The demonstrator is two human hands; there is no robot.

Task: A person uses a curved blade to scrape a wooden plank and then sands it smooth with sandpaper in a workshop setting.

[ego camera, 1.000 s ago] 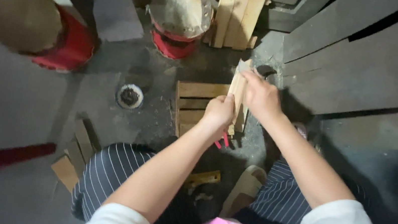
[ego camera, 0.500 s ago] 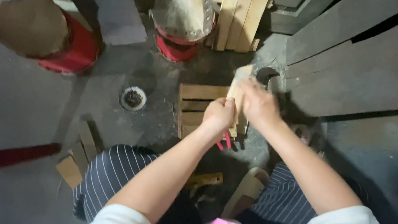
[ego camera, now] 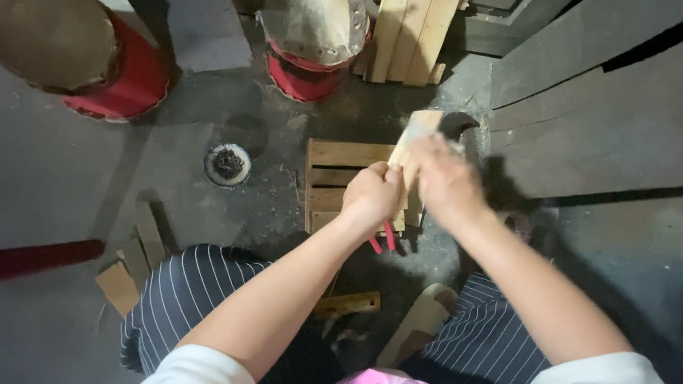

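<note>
You are in the fitting step: your left hand (ego camera: pixel 371 196) is closed around a red-handled tool (ego camera: pixel 382 237) and the lower end of a pale wooden slat (ego camera: pixel 411 144), while your right hand (ego camera: pixel 445 179), blurred, grips that slat just beside it, so both hands sit together on it. The slat stands tilted over the right edge of the small slatted wooden frame (ego camera: pixel 338 181) on the floor. The next move probably calls for seating the slat square on the frame before you fix it.
</note>
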